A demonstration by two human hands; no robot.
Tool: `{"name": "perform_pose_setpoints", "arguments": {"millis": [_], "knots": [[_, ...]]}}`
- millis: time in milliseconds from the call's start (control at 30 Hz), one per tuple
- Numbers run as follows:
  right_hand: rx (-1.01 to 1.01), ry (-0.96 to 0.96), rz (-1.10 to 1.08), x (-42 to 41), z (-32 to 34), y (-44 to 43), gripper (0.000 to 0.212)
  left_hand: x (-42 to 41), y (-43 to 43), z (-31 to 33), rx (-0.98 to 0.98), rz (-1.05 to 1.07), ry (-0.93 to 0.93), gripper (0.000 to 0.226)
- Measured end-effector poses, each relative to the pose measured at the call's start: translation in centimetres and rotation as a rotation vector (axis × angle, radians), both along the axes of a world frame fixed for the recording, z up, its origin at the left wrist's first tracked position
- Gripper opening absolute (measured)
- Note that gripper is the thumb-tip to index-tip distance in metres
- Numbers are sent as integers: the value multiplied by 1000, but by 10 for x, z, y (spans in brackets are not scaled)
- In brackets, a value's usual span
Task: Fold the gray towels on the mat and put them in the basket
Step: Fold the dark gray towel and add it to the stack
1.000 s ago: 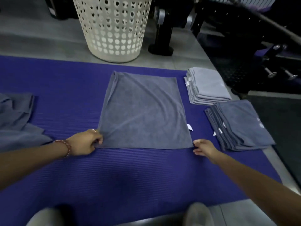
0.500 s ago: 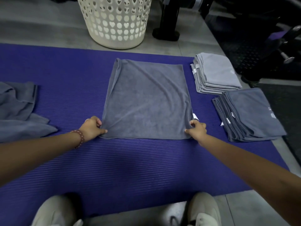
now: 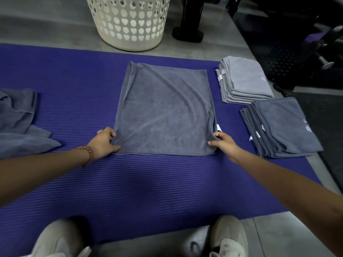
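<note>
Right then, the gray towel (image 3: 165,110) lay flat on the purple mat (image 3: 148,186). The left hand (image 3: 104,143) and right hand (image 3: 224,143) each pinched a near corner. If one corner slipped, the fold might go crooked.

Purple ribbed mat (image 3: 148,191) on a gray floor (image 3: 46,25), carrying gray towels.
At the mat's centre a flat gray towel (image 3: 165,112) lies spread out. At 9 o'clock a rumpled heap of gray towels (image 3: 16,123) runs out of view. At 2 o'clock rests a folded light-gray stack (image 3: 245,80), with a folded dark-gray stack (image 3: 282,127) just beside it at 3 o'clock. On the floor at 12 o'clock, past the mat's far edge, stands a white basket (image 3: 130,21) with heart-shaped holes.
</note>
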State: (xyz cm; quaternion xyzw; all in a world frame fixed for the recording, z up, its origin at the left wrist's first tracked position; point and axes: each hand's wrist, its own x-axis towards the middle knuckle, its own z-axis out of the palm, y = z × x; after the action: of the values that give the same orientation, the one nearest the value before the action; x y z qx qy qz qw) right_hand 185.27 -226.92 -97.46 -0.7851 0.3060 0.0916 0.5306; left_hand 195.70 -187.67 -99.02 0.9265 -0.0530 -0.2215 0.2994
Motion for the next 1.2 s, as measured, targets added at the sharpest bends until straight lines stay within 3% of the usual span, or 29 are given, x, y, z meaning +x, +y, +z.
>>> {"name": "perform_pose_setpoints", "arguments": {"millis": [133,267,433,567,833,933,1200], "knots": [[53,1,-30,4,4,4,19,-2,1,0,-8,2,-15,43],[85,6,-121,1,8,-2,6,-9,1,-4,-42,90,-72,42],[105,119,-202,-9,8,-15,11,-18,-5,-3,-77,133,-99,34],[178,220,-195,-19,5,-22,5,-26,-10,-4,-214,317,-83,31],[156,177,-114,-25,3,-23,9,-32,-17,-5,-351,587,12,29],[83,130,-152,-25,-4,-16,6,-35,-19,-7,-346,569,23,26],[-27,-5,-255,-21,0,-15,23,-33,-18,4,-353,402,-146,17]]}}
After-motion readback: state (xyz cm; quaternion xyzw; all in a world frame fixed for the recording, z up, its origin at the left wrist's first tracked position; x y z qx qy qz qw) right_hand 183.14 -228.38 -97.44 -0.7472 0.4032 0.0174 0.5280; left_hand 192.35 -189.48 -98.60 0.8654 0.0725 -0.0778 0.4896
